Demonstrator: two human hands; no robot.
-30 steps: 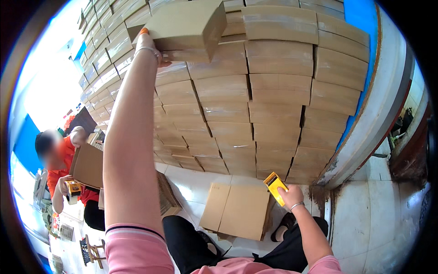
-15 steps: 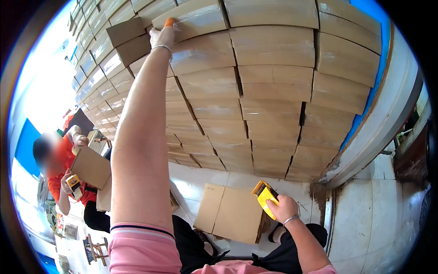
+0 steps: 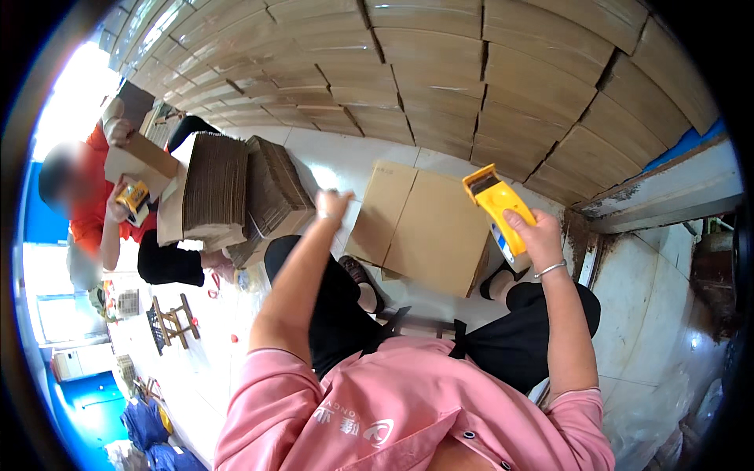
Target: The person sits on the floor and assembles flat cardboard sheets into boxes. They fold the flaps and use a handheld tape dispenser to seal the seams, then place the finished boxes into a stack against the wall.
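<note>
In my right hand (image 3: 540, 242) is a yellow tape dispenser (image 3: 495, 202), gripped by its body with the roller end pointing up and away from me. My left hand (image 3: 334, 206) hangs over the floor near the left edge of a flat cardboard piece (image 3: 440, 224); motion smears its fingers. That cardboard lies between my feet, with a fold line across it, and more cardboard shows beneath its edges. Neither hand touches it, as far as I can see.
A high wall of stacked cartons (image 3: 440, 71) stands ahead. Bundles of flattened cardboard (image 3: 220, 188) are at my left. Beside them a co-worker in orange-red (image 3: 94, 204) holds a carton (image 3: 141, 163) and another tape dispenser (image 3: 135, 200). A door frame (image 3: 667, 177) borders the right.
My left hand has come down from an upper carton of the wall to above the floor. My view has tipped downward. The tape dispenser stays in my right hand.
</note>
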